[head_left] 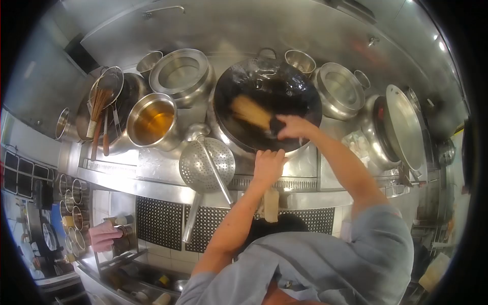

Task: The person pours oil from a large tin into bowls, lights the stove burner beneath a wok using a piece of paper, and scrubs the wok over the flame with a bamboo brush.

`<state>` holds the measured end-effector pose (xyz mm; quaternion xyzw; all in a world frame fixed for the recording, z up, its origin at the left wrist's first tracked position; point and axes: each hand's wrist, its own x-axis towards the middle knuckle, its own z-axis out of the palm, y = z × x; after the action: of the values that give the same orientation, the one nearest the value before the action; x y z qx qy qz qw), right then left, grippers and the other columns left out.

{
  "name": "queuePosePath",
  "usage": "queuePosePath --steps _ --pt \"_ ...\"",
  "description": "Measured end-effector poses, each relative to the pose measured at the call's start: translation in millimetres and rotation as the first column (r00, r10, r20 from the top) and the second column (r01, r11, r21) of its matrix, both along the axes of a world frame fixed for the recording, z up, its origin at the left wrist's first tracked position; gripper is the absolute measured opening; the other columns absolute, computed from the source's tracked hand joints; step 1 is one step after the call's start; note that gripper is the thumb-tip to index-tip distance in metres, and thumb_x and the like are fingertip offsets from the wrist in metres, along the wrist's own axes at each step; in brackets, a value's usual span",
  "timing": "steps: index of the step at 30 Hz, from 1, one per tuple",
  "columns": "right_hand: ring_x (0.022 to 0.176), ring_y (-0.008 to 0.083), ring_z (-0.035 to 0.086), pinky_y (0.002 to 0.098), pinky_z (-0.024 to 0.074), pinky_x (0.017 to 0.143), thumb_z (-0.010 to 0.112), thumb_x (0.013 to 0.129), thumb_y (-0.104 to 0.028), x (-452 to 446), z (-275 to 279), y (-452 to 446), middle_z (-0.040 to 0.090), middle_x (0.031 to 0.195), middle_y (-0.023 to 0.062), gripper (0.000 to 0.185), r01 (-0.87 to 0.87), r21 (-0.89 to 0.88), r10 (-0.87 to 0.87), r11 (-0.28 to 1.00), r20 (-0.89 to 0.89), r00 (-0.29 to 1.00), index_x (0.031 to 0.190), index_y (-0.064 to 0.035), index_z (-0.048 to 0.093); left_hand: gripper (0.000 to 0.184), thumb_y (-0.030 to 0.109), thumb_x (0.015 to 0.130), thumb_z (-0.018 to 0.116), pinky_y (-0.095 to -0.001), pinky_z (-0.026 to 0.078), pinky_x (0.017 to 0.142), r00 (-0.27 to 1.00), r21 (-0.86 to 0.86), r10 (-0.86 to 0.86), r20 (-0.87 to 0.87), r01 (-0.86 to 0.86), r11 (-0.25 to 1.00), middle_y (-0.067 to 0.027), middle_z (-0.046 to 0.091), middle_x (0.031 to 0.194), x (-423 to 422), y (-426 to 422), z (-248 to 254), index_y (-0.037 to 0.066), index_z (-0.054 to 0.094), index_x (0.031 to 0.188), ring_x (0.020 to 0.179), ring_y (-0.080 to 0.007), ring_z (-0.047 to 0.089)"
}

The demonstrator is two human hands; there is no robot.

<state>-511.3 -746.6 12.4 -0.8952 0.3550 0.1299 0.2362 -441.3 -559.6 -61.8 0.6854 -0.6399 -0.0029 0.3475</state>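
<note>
A large black wok sits on the range in front of me, wet and shiny on its far inner wall. My right hand reaches over its right side, closed around the dark end of a bamboo wok brush. The pale bristles are smeared by motion inside the wok. At the wok's near edge, my left hand has its fingers curled over the rim. A tan, block-like piece hangs below that hand; its kind is unclear.
Left of the wok lie a perforated skimmer and a ladle, their handles jutting past the counter edge. A pot of amber liquid stands further left. Lidded pots and a large metal pan are on the right.
</note>
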Motion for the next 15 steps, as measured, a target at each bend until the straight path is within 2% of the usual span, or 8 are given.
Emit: queuePosePath --steps 1,3,5,7,11,12,13,15 --pt "0.127 0.0355 0.049 0.0396 0.0403 0.104 0.075 0.063 -0.041 -6 25 20 0.051 0.137 0.0202 0.089 -0.025 0.116 0.028 0.993 -0.027 0.999 0.142 -0.0111 0.045 0.016 0.024 0.081 0.067 -0.0398 0.038 0.07 1.0 -0.01 0.009 0.003 -0.009 1.0 -0.0018 0.063 0.069 -1 1 -3 0.013 0.057 0.079 0.069 -0.0227 0.058" --pt "0.13 0.0356 0.045 0.0379 0.0352 0.109 0.075 0.06 -0.045 -43 39 -13 0.048 0.139 0.0233 0.095 -0.124 0.162 0.153 0.979 -0.176 0.972 0.143 -0.0103 0.044 0.015 0.024 0.081 0.067 -0.0397 0.038 0.07 1.0 -0.023 0.014 0.0 -0.014 1.0 -0.0021 0.064 0.069 -2 2 -5 0.013 0.057 0.078 0.068 -0.023 0.058" --pt "0.121 0.0338 0.054 0.0401 0.0436 0.1 0.072 0.065 -0.038 -73 58 -94 0.055 0.131 0.0238 0.086 -0.278 0.023 0.271 0.96 -0.32 0.908 0.142 -0.0128 0.045 0.015 0.024 0.081 0.067 -0.0397 0.038 0.07 1.0 -0.037 0.013 -0.016 -0.014 0.999 -0.0027 0.064 0.069 -4 1 -3 0.013 0.057 0.078 0.068 -0.0232 0.058" --pt "0.107 0.0339 0.063 0.0425 0.0511 0.087 0.067 0.069 -0.031 -59 122 -108 0.064 0.116 0.0217 0.069 0.072 -0.252 -0.148 0.965 -0.299 0.943 0.134 -0.0128 0.054 0.015 0.024 0.081 0.067 -0.0399 0.038 0.07 0.999 -0.01 0.019 -0.033 -0.02 1.0 -0.003 0.064 0.07 -7 0 -3 0.013 0.057 0.077 0.067 -0.0236 0.058" --pt "0.09 0.027 0.068 0.0416 0.054 0.074 0.065 0.069 -0.029 -19 13 -133 0.068 0.106 0.0155 0.064 0.378 -0.308 -0.376 0.873 0.066 0.924 0.131 -0.015 0.054 0.016 0.024 0.082 0.066 -0.0406 0.038 0.07 0.999 -0.009 0.042 0.008 -0.042 0.999 -0.0033 0.064 0.068 -7 -2 -4 0.013 0.057 0.077 0.067 -0.0244 0.058" --pt "0.102 0.0317 0.065 0.0424 0.0523 0.084 0.067 0.069 -0.033 -9 17 -78 0.066 0.112 0.0179 0.073 0.084 -0.333 -0.148 0.939 -0.171 0.974 0.137 -0.0149 0.049 0.016 0.025 0.082 0.066 -0.0409 0.038 0.07 0.999 -0.009 0.036 0.01 -0.036 0.999 -0.0035 0.064 0.068 -10 -2 -3 0.013 0.057 0.077 0.067 -0.0247 0.058" --pt "0.116 0.0351 0.057 0.0407 0.0468 0.097 0.071 0.067 -0.04 -6 14 -32 0.06 0.126 0.0186 0.085 0.028 -0.172 -0.059 0.985 -0.179 0.982 0.142 -0.0136 0.043 0.016 0.025 0.082 0.066 -0.0412 0.038 0.07 0.999 -0.009 0.034 0.013 -0.034 0.999 -0.0038 0.063 0.067 -10 -2 -2 0.013 0.057 0.077 0.067 -0.025 0.059" --pt "0.126 0.0336 0.049 0.0392 0.0411 0.104 0.074 0.064 -0.045 -18 11 -5 0.051 0.137 0.0182 0.093 -0.049 0.039 0.053 0.998 -0.105 0.993 0.144 -0.012 0.041 0.016 0.025 0.082 0.066 -0.0417 0.038 0.07 0.999 -0.013 0.04 0.026 -0.04 0.999 -0.0044 0.063 0.066 -5 -1 -1 0.013 0.057 0.078 0.068 -0.0255 0.059"
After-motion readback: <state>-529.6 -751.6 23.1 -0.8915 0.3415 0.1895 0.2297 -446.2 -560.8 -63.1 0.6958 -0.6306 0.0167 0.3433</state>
